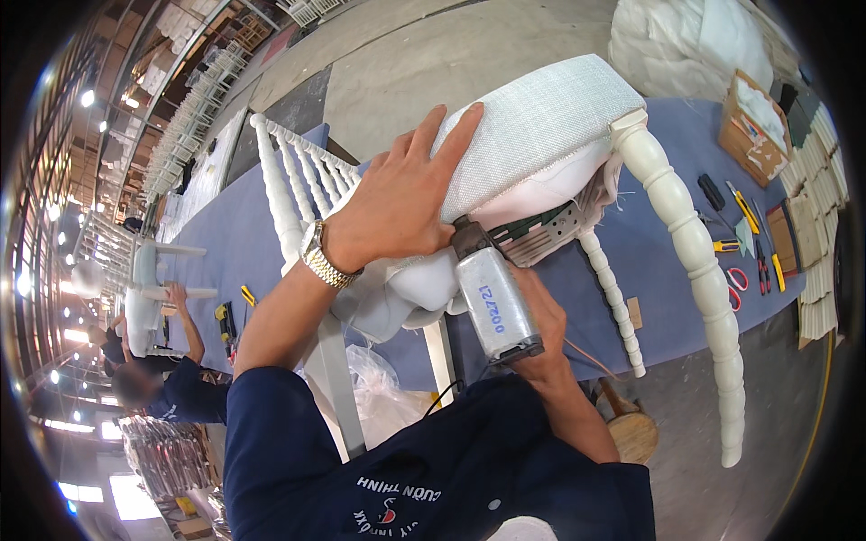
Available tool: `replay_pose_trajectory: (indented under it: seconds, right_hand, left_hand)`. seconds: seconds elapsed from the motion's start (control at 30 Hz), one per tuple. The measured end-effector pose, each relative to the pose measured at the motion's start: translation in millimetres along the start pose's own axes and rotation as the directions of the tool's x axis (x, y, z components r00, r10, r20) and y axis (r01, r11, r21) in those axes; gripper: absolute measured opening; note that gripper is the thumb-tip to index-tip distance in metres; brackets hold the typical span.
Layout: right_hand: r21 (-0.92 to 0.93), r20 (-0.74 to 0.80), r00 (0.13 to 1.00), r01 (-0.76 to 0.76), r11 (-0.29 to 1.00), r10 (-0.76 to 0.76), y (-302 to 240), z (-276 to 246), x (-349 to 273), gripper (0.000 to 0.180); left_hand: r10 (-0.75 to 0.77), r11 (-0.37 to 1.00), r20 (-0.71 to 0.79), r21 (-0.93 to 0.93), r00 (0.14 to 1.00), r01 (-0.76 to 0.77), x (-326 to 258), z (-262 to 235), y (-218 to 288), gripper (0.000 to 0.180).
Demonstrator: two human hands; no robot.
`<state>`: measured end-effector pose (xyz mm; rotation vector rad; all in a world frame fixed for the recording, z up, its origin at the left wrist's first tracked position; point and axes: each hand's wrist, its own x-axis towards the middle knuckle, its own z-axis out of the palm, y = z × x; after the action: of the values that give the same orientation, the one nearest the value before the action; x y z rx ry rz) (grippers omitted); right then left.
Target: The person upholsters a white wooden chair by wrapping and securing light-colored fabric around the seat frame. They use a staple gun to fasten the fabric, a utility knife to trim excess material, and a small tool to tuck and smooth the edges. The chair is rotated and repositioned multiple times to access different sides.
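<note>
Ideally, the left hand [390,200], fingers spread apart on the white seat [546,117], should hold its thumb clear of the staple gun [496,307] clasped in the right hand [541,311].

Under the left hand [388,203], a chair [667,185] on the table [667,311]; in the right hand [546,329], a staple gun [494,302], by the seat's edge. Right of both hands, cutter [746,213], pliers [778,271] and scissors [737,289] on the table, box [747,149] beyond. Far left, another chair [144,311] beside a co-worker [194,392].

right hand [543,326] partly hidden behind silver tool [496,302], co-worker's head [137,383] blurred, white bundle [690,41] cut off at top
</note>
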<state>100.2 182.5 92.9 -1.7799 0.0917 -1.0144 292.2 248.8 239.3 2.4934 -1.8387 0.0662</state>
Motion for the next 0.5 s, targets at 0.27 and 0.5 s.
replay_pose_trajectory:
  seconds: [0.27,0.5]
  right_hand:
    - [-0.069,-0.124,0.992,-0.017,0.997,0.008,4,-6,2,0.049]
    - [-0.144,-0.165,0.986,-0.038,0.989,0.014,6,-4,17,0.044]
  left_hand:
    - [0.101,0.731,0.003,-0.679,0.995,-0.072,2,-46,-90,0.093]
    - [0.022,0.449,0.340,-0.843,0.940,0.295,52,52,-147,0.091]
